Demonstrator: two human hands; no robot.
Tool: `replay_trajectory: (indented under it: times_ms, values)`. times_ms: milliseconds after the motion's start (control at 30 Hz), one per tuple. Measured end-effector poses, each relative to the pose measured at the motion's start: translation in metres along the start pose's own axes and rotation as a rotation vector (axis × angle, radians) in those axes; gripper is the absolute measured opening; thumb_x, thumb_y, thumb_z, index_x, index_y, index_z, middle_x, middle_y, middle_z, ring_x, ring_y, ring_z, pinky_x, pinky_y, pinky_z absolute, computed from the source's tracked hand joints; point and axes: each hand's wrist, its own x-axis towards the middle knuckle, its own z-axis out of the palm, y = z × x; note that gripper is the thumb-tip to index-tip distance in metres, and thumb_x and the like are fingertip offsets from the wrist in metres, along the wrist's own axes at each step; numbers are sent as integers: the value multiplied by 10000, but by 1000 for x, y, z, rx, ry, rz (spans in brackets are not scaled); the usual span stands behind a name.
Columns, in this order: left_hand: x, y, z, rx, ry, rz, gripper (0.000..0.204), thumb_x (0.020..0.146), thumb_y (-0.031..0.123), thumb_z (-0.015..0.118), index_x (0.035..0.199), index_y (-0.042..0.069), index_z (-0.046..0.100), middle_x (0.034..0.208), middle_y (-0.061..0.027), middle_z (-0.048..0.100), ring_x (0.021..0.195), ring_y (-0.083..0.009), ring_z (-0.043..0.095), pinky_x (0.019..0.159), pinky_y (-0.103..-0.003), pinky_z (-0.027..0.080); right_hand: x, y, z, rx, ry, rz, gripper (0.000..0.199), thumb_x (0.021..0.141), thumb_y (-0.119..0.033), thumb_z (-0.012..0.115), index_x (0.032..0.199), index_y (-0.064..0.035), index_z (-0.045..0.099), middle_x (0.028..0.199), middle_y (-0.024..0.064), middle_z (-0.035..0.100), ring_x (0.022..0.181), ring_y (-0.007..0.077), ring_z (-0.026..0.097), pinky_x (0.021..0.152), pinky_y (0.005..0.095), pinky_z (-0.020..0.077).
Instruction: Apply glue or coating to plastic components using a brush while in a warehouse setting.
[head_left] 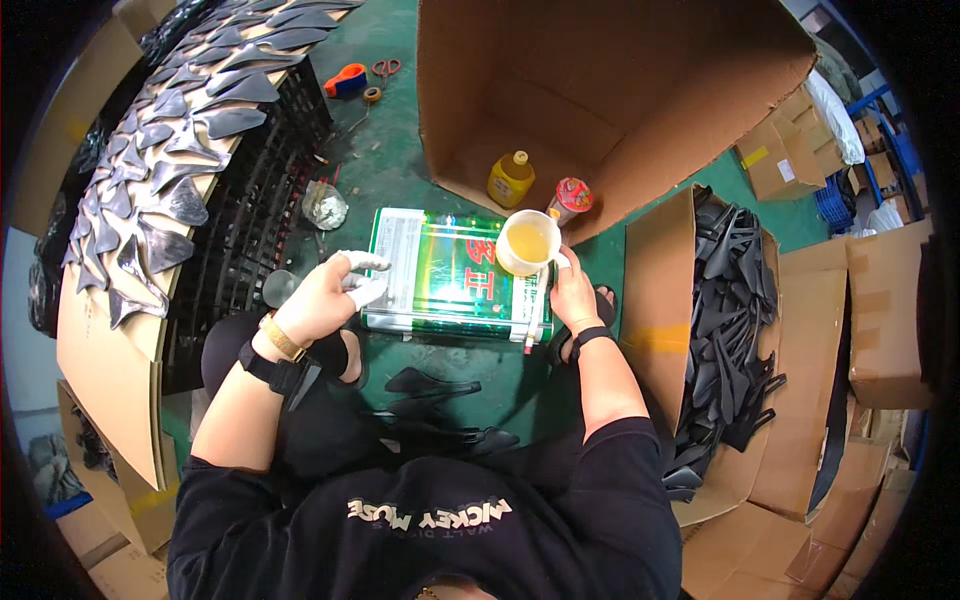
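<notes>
Head view. We note our right hand (573, 292) closed around the side of a white paper cup of yellow liquid (527, 243), keeping it upright on the flat green rectangular metal can (450, 275), which serves as a low bench on the green floor (400, 170). Our left hand (325, 297) hovers empty, fingers half curled, white-capped fingertips (362, 262) kept apart, likely to stay clean. Black wing-shaped plastic parts (185, 150) are spread separately on cardboard, presumably drying.

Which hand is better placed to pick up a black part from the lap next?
Left, probably. The left hand is free, raised above the black parts on the lap. The right hand holds the cup of yellow liquid on the green tin.
</notes>
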Motion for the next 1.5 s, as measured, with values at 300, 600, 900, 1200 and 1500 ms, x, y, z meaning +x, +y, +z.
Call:
replay_trajectory:
  times_ms: [300,600,900,1200,1500]
  values:
    - [3,2,3,-41,-47,-52,292,892,49,594,1179,15,545,1019,-46,622,911,-94,589,786,-236,475,-7,6,18,205,31,332,459,755,-22,550,1204,-56,462,1108,178,593,942,370,599,813,446,490]
    - [-2,-12,-2,0,-42,-47,287,915,76,572,1195,19,536,1005,-36,613,855,-82,580,734,-223,477,-13,-10,22,450,44,710,643,725,-391,741,1134,43,500,1069,203,619,997,313,616,880,383,474]
    - [-14,21,29,-586,32,-31,371,947,278,531,1241,53,499,1134,-75,605,956,-188,604,801,-315,488,-5,-59,-89,1950,245,740,635,918,-457,260,1342,-13,426,892,134,663,683,203,614,628,342,526]
    - [-28,45,125,-1452,-324,133,653,929,605,296,1337,98,366,1341,-180,453,1236,-345,436,1031,-545,335,-58,-223,-148,2477,-407,302,369,1017,-250,270,962,-13,547,459,-19,392,400,99,346,421,234,330]
    - [-65,57,94,-1453,-259,276,833,900,650,335,1480,129,40,1471,-205,194,1313,-368,326,994,-593,357,-76,-252,-140,2484,-403,509,308,1001,-278,339,1021,-68,564,448,-33,360,399,95,315,422,237,298]
